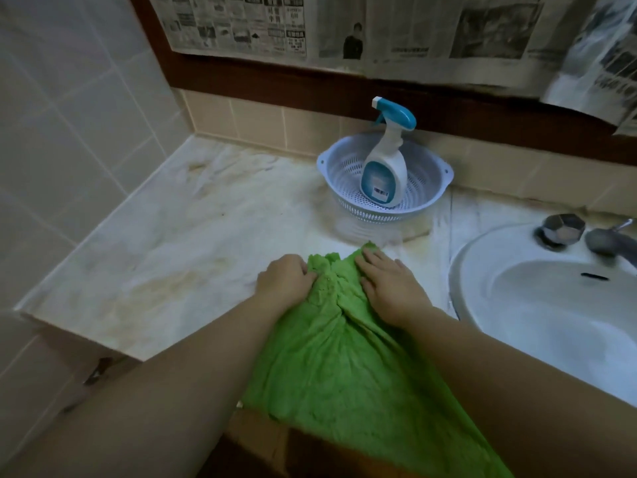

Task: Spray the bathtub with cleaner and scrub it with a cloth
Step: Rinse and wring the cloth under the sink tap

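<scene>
A green cloth (344, 360) lies bunched on the marble counter (165, 257) and hangs over its front edge. My left hand (284, 279) grips a fold at the cloth's far left end, fingers curled into it. My right hand (389, 284) rests flat on the cloth's right side with its fingers straight. A white spray bottle (387, 163) with a blue trigger head stands upright in a white perforated basket (337, 163) at the back of the counter, beyond both hands. No bathtub is in view.
A white sink basin (537, 305) with a metal tap (606, 241) and knob (562, 227) sits to the right. Newspaper sheets (379, 29) hang on the wall above. Tiled wall (69, 115) closes the left side. The counter surface is stained.
</scene>
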Motion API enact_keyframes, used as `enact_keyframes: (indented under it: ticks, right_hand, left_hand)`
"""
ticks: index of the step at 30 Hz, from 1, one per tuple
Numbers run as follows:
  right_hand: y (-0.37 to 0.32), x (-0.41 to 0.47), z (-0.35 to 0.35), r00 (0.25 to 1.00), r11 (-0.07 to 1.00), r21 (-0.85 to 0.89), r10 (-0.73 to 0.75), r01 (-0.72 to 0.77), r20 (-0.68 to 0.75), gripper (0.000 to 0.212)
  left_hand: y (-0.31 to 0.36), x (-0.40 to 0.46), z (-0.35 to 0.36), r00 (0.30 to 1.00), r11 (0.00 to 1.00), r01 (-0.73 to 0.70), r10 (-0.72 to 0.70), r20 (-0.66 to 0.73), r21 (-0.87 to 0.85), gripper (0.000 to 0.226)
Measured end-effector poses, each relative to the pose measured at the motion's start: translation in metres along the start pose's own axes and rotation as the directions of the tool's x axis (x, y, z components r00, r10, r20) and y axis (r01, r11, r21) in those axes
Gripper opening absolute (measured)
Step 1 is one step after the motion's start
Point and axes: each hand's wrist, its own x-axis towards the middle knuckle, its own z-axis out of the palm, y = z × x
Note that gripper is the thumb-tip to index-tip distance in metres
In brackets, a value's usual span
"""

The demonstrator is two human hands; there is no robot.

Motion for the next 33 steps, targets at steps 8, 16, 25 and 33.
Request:
enact_keyframes:
  ticks: [8,16,25,33]
  right_hand:
    - [0.047,0.005,-0.006,0.943,0.938,-0.09,0.331,-0.334,-0.046,0.062]
    - [0.054,0.018,-0.02,0.906,0.911,-0.067,0.394,-0.408,-0.157,0.047]
    - [0.052,0.03,-0.049,0.9,0.889,-0.139,0.431,-0.435,-0.063,0.031]
    - [0.068,0.021,-0.079,0.933,0.939,0.041,0.343,-0.341,-0.112,0.015]
  left_hand:
    - [-0.072,0.024,-0.038,0.962,0.992,0.114,-0.095,-0.255,0.06,0.021]
    - [-0.095,0.025,-0.063,0.94,0.985,0.167,-0.148,-0.309,0.038,0.007]
    - [-0.066,0.046,-0.077,1.0,0.999,0.016,-0.015,-0.018,0.035,0.042]
    - [-0.049,0.06,-0.106,0.975,0.973,-0.192,0.204,-0.083,0.129,0.012]
